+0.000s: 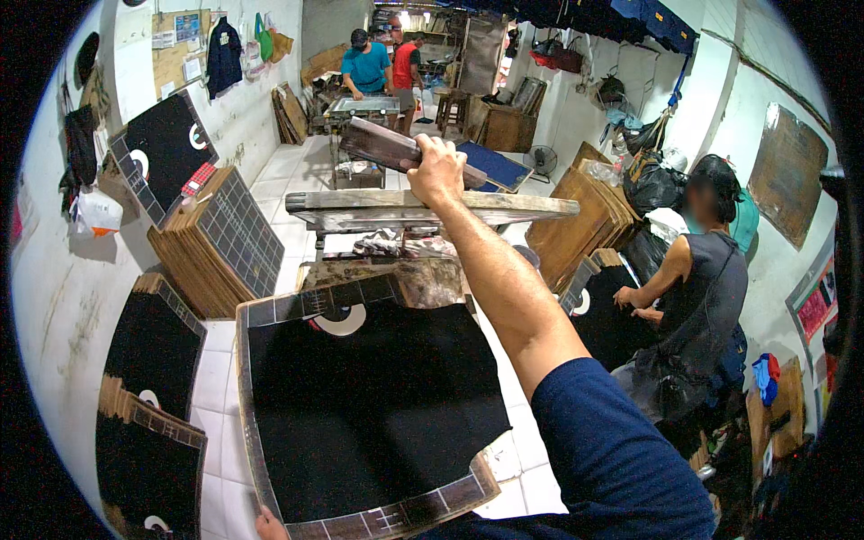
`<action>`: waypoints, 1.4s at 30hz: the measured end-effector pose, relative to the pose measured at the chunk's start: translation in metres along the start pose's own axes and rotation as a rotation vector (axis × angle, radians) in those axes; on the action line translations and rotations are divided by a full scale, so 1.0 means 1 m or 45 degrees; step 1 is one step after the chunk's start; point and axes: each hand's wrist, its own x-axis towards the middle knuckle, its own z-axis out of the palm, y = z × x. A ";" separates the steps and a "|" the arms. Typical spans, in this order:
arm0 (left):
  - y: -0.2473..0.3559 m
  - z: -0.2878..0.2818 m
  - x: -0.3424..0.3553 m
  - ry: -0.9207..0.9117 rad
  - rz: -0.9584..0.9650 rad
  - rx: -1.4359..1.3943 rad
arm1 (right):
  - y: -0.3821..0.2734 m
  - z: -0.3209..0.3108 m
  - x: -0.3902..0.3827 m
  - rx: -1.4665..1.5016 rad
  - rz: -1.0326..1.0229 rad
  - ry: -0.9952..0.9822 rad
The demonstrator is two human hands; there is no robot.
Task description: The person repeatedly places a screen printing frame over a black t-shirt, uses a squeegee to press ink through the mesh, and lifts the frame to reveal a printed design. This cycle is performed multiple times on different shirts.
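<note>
While left hand (271, 526) grips board (387, 516), right hand (437, 171) clasps bar (378, 147).

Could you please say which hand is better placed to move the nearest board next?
Probably the left hand: it holds the board at its lower-left edge, while the right hand grips a brown bar.

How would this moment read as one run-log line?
right hand: grips long bar at wooden frame | left hand: holds board at lower-left corner | black cloth: spread on board
</note>
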 end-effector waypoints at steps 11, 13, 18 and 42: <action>0.016 0.066 0.051 0.049 0.274 -0.286 | 0.005 0.007 0.021 -0.064 0.008 0.079; 0.020 0.076 0.046 -0.089 0.112 -0.237 | 0.008 0.009 0.023 -0.102 -0.006 0.064; 0.018 0.040 0.033 -0.190 0.739 -0.019 | 0.013 0.014 0.037 -0.151 -0.027 0.090; 0.064 0.038 0.086 -0.349 0.390 0.376 | -0.005 -0.007 0.099 -0.273 -0.073 -0.044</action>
